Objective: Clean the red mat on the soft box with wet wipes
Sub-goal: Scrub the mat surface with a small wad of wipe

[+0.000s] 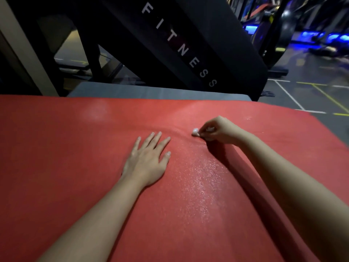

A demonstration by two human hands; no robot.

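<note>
**Inspector:** Hands?

**Assessor:** Left hand (pixel 147 159) lies flat, fingers straight, pressing the mat (pixel 75 148). Right hand (pixel 221 132) pinches a wadded wipe (pixel 195 132) against the mat, just right of the left fingertips.

**Inspector:** Advice?

**Assessor:** Open out the wad and overlap strokes. Most of the wipe is hidden within the fingers.

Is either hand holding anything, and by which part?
The right hand pinches a wadded wet wipe by its right end; the left hand rests flat on the red mat, holding nothing.
</note>
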